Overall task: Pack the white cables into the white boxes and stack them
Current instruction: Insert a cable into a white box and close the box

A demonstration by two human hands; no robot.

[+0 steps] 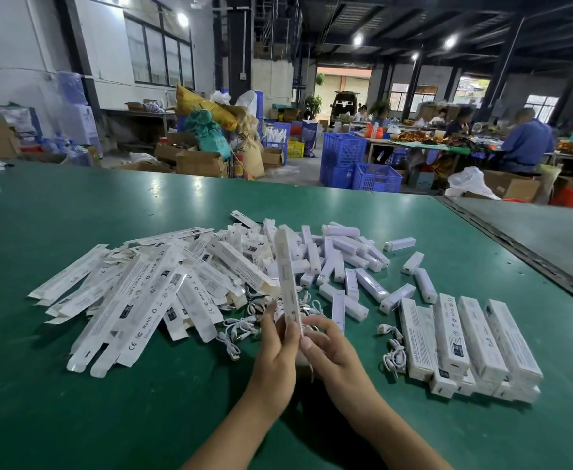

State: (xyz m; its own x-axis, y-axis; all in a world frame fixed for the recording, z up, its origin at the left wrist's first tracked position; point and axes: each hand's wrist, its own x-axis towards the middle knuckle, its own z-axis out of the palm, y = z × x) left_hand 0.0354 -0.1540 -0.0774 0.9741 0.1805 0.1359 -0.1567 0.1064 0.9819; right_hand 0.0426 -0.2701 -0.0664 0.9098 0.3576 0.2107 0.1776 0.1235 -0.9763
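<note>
Box [286,276] upright near the counter's [74,215] front edge: left hand [276,349] fingers [268,322] pinch its lower end, right hand [334,347] fingers curl round it too, cables [241,329] lying just behind.

The scene is lit by ceiling lamps [358,39], glare is thrown on the green table [74,232], and edges are bent by wide-angle distortion.

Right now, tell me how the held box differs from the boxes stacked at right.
The held box stands upright; the stacked boxes lie flat. The left hand and right hand grip the held box; the stacked boxes sit untouched. Both are long and white.
</note>
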